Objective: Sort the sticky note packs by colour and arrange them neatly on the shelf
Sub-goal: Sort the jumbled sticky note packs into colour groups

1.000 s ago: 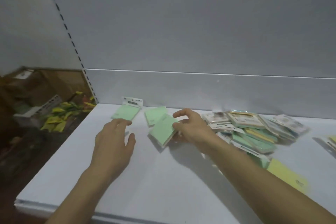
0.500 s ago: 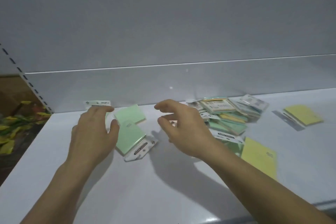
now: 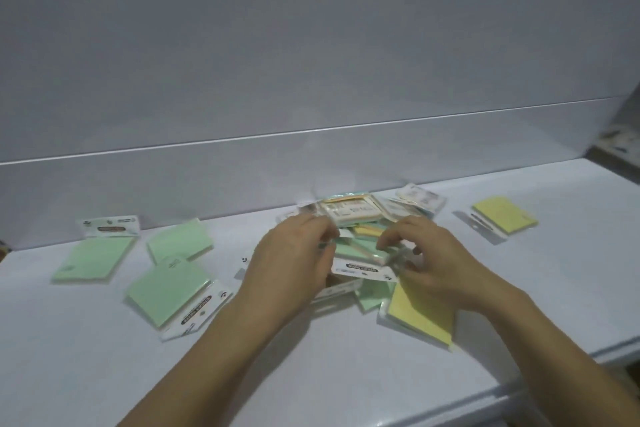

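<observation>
White shelf is viewed from above, backed by a grey back panel. A mixed pile of green and yellow sticky note packs is heaped mid-shelf, close to the panel, at 12 o'clock of both hands.

A held green pack with a white header card is seen at the pile's near edge, between the hands. The right hand is placed at 3 o'clock of it. Its fingers are curled, and the pack's right end is pinched between thumb and forefinger. The left hand is placed at 9 o'clock. Its fingers are curled at the pack's left end, which appears to be pinched there too, though the contact is blurred by motion.

Sorted greens are laid flat at 9 o'clock of the pile, well apart from it:
- The far-left green pack has its header toward 12.
- The middle green pack is near the panel.
- The front green pack is just beside it, header toward 5.

A lone yellow pack is set at 3 o'clock of the pile, apart from it. A near yellow pack is found at 5 o'clock of the pile, partly covered by the right wrist.
</observation>
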Tool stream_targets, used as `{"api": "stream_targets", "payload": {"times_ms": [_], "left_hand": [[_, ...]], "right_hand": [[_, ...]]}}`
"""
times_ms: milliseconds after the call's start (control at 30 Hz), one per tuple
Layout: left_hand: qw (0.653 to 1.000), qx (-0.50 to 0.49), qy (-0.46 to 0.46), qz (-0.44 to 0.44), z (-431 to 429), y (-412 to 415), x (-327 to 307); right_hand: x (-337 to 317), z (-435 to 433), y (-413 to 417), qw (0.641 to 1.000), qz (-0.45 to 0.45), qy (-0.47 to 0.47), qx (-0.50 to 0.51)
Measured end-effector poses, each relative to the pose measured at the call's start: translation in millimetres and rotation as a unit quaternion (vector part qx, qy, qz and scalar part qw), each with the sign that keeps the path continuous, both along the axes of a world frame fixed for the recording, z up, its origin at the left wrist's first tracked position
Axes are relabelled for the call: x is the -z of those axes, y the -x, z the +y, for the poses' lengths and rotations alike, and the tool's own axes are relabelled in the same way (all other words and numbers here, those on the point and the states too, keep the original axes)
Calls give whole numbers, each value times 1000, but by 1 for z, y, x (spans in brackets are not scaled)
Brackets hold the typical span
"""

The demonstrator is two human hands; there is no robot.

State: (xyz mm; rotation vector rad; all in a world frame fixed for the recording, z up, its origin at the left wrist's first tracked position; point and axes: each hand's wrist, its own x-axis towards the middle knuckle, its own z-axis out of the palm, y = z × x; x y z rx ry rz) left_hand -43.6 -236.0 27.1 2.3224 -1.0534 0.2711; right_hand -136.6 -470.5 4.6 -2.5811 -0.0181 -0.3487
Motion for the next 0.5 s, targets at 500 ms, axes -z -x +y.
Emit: {"api": "stream_targets", "payload": {"times_ms": [500], "left_hand": [[996, 5, -81, -22, -16, 4, 33]], "right_hand": [[28, -2, -3, 994, -104, -35, 20]]}}
